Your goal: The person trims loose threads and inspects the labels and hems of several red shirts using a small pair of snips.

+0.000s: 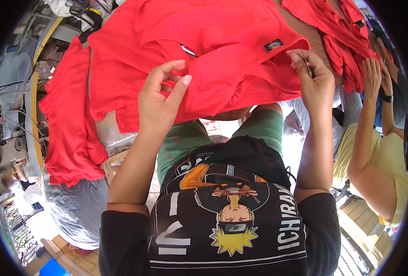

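Nearest are the wearer's black T-shirt point(181, 209) with a printed cartoon figure, and green shorts point(264, 126). Beyond them, 2 bare hands are raised at the near edge of a large red garment point(231, 50), which lies spread and rumpled across the surface point(305, 25) and droops over its near side.

The left hand point(160, 94) is at the garment's near-left part, thumb and fingers apart with nothing between them. The right hand point(318, 80) is at the garment's right corner, near a small dark label point(273, 44); its fingers are curled in on a slim object point(310, 70), perhaps a small tool, though too little shows to be sure.

To the left, a 2nd red garment point(70, 119) hangs down above clear plastic wrapping point(75, 209). To the right, a co-worker in a yellow top point(383, 158) has both hands point(372, 76) by a 3rd red garment point(337, 41). Past the left side stands a yellow-edged frame point(34, 106), and dark cloth point(86, 18) lies at the far left.
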Action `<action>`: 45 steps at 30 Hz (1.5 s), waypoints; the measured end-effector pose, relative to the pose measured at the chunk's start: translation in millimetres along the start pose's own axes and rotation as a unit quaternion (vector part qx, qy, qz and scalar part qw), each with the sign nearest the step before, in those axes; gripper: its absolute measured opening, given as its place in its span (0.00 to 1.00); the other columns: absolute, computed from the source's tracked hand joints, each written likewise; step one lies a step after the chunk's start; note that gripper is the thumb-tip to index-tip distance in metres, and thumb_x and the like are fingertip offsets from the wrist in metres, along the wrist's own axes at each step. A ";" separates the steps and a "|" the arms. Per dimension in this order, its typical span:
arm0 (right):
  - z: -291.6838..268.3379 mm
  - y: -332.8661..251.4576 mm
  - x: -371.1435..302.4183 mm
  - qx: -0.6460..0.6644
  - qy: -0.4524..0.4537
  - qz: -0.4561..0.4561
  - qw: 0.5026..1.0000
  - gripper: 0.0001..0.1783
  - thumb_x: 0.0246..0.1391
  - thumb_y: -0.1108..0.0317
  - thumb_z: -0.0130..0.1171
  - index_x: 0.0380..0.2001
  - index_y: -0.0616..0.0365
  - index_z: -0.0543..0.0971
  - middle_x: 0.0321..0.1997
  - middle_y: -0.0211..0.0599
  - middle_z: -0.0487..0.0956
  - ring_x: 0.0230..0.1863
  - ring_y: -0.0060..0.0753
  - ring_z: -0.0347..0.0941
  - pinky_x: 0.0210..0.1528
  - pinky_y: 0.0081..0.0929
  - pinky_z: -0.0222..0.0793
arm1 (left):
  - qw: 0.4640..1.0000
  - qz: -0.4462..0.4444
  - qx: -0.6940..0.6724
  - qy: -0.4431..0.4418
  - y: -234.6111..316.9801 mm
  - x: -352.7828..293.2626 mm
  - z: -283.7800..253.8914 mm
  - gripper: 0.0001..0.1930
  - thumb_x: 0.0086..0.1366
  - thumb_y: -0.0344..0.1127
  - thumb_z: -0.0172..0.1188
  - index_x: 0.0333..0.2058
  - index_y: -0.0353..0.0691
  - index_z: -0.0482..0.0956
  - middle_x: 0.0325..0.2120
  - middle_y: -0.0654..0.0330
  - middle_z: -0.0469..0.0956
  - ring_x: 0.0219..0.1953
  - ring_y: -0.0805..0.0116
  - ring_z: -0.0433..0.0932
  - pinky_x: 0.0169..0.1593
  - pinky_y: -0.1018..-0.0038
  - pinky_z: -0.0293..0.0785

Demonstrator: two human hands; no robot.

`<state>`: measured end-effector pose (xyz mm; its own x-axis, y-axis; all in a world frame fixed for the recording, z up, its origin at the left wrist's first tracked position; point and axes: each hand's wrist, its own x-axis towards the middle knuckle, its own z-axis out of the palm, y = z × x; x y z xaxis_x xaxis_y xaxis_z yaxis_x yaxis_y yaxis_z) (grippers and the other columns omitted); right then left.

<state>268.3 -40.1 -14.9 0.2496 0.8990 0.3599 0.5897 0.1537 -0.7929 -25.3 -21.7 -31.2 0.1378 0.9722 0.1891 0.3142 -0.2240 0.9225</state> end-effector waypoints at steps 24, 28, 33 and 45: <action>43.4 -12.9 -23.5 0.145 -0.252 0.126 0.949 0.09 0.54 0.67 0.61 0.33 0.63 0.82 0.24 0.36 0.81 0.26 0.21 0.75 0.32 0.22 0.69 | 0.968 0.153 0.151 -0.128 13.7 12.9 42.4 0.28 0.52 0.39 0.70 0.51 0.40 0.74 0.50 0.56 0.71 0.48 0.58 0.74 0.49 0.67 0.73; 39.2 -20.2 -22.2 0.094 -0.244 0.070 0.963 0.09 0.54 0.67 0.62 0.34 0.61 0.81 0.25 0.38 0.81 0.26 0.22 0.75 0.32 0.24 0.69 | 0.941 0.205 0.195 -0.184 14.9 33.3 38.4 0.23 0.53 0.42 0.69 0.46 0.38 0.80 0.51 0.58 0.72 0.51 0.59 0.73 0.51 0.66 0.72; 34.8 -32.9 -18.8 0.092 -0.264 0.068 0.958 0.09 0.53 0.68 0.62 0.34 0.62 0.79 0.25 0.42 0.80 0.26 0.29 0.77 0.31 0.28 0.70 | 0.952 0.105 0.180 -0.225 12.7 32.3 38.1 0.17 0.55 0.40 0.69 0.41 0.37 0.83 0.47 0.60 0.73 0.47 0.65 0.75 0.50 0.70 0.72; 29.7 -32.4 -14.8 0.000 -0.244 -0.036 0.969 0.12 0.49 0.66 0.64 0.35 0.60 0.77 0.28 0.43 0.79 0.30 0.43 0.77 0.34 0.33 0.71 | 0.966 0.083 0.097 -0.227 14.7 26.3 42.5 0.06 0.58 0.29 0.65 0.34 0.35 0.82 0.30 0.61 0.82 0.32 0.73 0.80 0.39 0.78 0.75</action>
<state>222.7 -46.2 -9.2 -0.1851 0.9728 0.1395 0.5926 0.2237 -0.7738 22.9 -2.3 -26.9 0.5841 0.8026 0.1210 0.4171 -0.4247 0.8035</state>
